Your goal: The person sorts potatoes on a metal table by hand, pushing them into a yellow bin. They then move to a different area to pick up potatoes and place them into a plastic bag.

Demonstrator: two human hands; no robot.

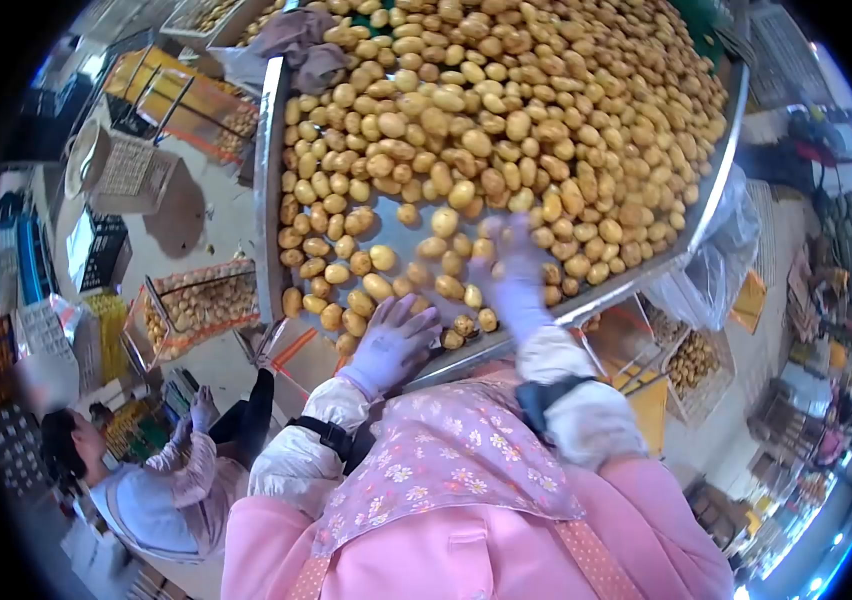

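Small yellow-brown potatoes [506, 125] lie heaped on a metal-edged sorting table [271, 190]. Toward me the heap thins and bare grey surface shows between potatoes. My left hand [393, 342], in a pale purple glove, rests at the near edge with fingers spread, touching or close beside a few potatoes. My right hand [514, 262], gloved alike, reaches farther in among the potatoes. Motion blurs it, but its thumb and fingers look apart, with potatoes around them. I cannot make out anything held in either hand.
A grey-brown cloth [301, 48] lies on the table's far left corner. A clear plastic bag [711, 250] hangs at the right side. Potato crates [201, 305] stand on the floor at left, another crate [694, 365] at right. A co-worker [151, 490] sits at lower left.
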